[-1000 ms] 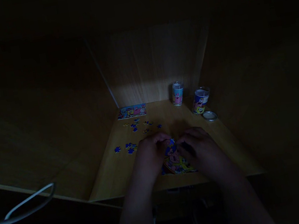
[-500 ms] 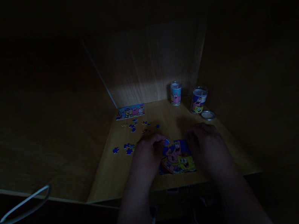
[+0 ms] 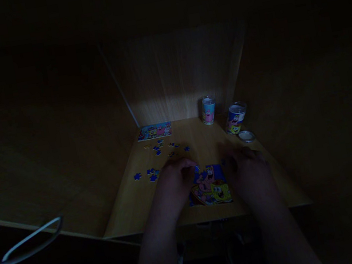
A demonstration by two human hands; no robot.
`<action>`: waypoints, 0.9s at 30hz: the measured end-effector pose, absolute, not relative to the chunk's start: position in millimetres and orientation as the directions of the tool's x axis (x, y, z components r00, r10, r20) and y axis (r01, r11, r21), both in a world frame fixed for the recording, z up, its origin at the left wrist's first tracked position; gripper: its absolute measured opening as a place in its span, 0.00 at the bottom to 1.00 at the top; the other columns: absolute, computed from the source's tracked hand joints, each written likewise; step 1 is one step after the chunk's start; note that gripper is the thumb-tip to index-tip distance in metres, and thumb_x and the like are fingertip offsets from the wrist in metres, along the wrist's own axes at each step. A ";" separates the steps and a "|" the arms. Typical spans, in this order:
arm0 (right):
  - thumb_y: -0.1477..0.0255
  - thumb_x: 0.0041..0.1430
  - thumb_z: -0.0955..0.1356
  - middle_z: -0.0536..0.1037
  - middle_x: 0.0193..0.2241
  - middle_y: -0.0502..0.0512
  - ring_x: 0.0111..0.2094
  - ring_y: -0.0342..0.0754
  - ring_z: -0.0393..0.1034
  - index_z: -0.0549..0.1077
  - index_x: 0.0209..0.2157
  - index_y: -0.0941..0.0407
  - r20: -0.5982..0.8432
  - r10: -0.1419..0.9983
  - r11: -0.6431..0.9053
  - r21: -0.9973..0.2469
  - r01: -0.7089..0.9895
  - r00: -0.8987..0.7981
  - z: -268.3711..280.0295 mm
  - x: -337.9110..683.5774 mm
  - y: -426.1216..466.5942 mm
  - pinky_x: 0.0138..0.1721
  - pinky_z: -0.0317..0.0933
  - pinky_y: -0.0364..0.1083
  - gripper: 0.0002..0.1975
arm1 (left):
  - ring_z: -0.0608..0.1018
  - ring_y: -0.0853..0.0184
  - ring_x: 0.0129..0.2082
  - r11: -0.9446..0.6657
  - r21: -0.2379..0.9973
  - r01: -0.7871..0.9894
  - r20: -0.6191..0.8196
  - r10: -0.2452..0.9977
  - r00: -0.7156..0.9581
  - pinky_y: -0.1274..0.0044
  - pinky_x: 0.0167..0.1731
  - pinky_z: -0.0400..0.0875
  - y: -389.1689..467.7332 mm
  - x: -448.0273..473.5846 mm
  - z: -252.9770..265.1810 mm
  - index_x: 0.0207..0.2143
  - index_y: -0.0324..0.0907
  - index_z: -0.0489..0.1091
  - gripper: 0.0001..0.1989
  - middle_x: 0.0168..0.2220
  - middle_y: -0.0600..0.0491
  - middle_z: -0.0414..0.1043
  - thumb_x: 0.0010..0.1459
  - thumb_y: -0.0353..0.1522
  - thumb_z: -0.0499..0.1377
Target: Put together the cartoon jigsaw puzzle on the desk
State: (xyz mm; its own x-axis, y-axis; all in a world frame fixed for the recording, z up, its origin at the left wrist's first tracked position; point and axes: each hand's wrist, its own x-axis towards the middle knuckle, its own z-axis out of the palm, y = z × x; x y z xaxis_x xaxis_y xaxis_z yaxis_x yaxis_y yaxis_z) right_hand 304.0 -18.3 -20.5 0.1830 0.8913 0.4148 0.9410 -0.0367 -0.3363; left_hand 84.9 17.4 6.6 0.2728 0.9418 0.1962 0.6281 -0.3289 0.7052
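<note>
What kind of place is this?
Probably a dim wooden cubby, maybe a desk nook: there's a wooden tabletop, a wooden back panel behind it, and a dark left side panel.

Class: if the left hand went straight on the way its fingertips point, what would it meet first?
Probably the upper edge of the joined puzzle; if the left hand is raised above that, the right hand lies beyond. The dim view leaves its height unclear.

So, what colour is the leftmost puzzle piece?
The leftmost puzzle piece is blue, in the head view.
</note>
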 end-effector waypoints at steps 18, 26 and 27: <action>0.64 0.70 0.66 0.79 0.43 0.65 0.44 0.60 0.72 0.78 0.40 0.53 0.474 0.872 0.015 -0.283 0.959 0.126 -21.8 304.3 -17.5 0.45 0.64 0.58 0.11 | 0.84 0.61 0.42 -0.343 0.711 0.614 0.187 0.934 0.305 0.70 0.46 0.76 14.9 87.4 11.8 0.37 0.49 0.81 0.10 0.40 0.55 0.84 0.63 0.26 0.61; 0.63 0.69 0.67 0.79 0.44 0.66 0.45 0.63 0.71 0.78 0.40 0.53 0.445 0.886 -0.001 -0.280 0.960 0.131 -25.0 304.5 -17.3 0.45 0.63 0.59 0.10 | 0.83 0.61 0.45 -0.343 0.722 0.600 0.204 0.935 0.289 0.69 0.47 0.76 15.0 86.3 9.0 0.37 0.49 0.81 0.10 0.41 0.54 0.84 0.63 0.26 0.61; 0.63 0.69 0.67 0.79 0.44 0.67 0.45 0.63 0.71 0.78 0.40 0.53 0.447 0.885 0.002 -0.284 0.959 0.130 -25.3 304.7 -17.1 0.46 0.63 0.59 0.10 | 0.83 0.61 0.45 -0.341 0.723 0.601 0.215 0.938 0.273 0.69 0.48 0.76 15.8 85.8 8.0 0.38 0.49 0.81 0.10 0.42 0.54 0.83 0.63 0.26 0.61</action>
State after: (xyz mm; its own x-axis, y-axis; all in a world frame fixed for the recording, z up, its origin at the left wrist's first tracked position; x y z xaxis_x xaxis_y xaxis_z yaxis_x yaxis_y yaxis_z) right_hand 304.7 -17.1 -25.3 0.1304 0.8849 0.4471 0.9588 0.0023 -0.2841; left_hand 85.8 15.8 8.0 0.2730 0.9377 0.2150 0.6010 -0.3407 0.7230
